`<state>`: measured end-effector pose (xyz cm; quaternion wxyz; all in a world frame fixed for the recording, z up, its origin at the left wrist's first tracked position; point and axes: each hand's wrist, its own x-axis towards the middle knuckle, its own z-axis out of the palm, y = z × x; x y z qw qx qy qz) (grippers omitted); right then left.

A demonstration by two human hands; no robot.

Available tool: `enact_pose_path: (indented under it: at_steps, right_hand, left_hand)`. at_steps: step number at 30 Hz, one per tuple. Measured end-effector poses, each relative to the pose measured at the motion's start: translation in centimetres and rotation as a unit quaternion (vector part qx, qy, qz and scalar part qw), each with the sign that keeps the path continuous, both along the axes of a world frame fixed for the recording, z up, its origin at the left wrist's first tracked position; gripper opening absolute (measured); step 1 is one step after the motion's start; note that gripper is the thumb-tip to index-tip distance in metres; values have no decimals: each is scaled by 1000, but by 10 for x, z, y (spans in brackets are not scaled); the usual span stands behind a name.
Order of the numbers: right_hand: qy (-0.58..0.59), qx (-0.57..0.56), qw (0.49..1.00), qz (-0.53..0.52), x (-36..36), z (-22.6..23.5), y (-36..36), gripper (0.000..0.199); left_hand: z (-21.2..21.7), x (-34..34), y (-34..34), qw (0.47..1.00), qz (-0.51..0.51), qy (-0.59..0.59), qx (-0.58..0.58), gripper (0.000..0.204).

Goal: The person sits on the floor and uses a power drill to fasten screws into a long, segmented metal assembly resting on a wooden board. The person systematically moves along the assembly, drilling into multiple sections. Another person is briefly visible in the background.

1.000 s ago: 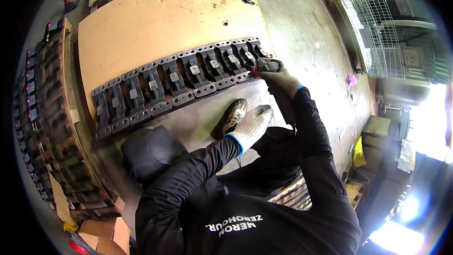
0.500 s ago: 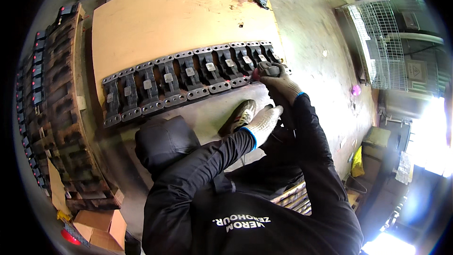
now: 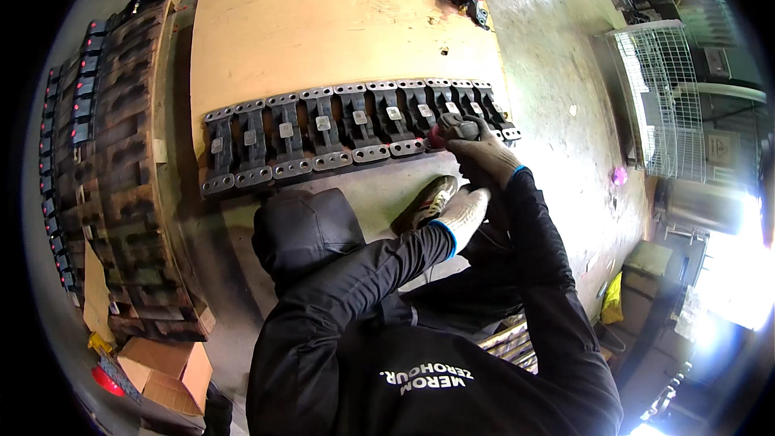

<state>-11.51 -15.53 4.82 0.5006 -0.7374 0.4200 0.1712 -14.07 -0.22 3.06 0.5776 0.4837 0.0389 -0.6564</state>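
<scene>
My right hand [image 3: 486,153], in a pale knit glove with a dark palm, is closed over the head of a dark hand-held power tool [image 3: 456,125]. The tool's reddish end [image 3: 436,137] is at the near edge of a row of black metal brackets [image 3: 359,119] with drilled end plates. Lower down, my left hand [image 3: 466,216] wears the same kind of glove. Its fingers curl inward beneath my right wrist, and what they hold is hidden. The brackets lie side by side along the near edge of a tan board [image 3: 323,24].
One separate black bracket [image 3: 462,2] lies at the board's far right. Stacked dark pallets [image 3: 121,169] carry several red-marked parts on the left. An open cardboard box [image 3: 173,375] is at lower left. A wire mesh cage [image 3: 658,101] stands right. My shoe [image 3: 436,198] is below the row.
The view has shifted, so the board and brackets appear further right and slightly lower. My right hand stays on the tool at the row, and my left hand is now closer to it.
</scene>
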Motion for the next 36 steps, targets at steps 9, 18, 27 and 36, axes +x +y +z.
enact_pose_path:
  at_steps: [9,18,27,36]
  right_hand:
    - [-5,-62,997,-35,34,-9,-10,108]
    - [15,-145,988,43,58,-48,-22,114]
    - [40,-187,980,60,65,-66,-24,115]
    - [-1,-122,992,27,55,-64,-32,118]
  left_hand:
    - [9,21,-9,993,106,31,-34,44]
    - [-30,15,-29,994,100,9,45,59]
    - [-40,17,-32,994,91,6,60,55]
    - [-27,13,-28,989,142,28,-11,54]
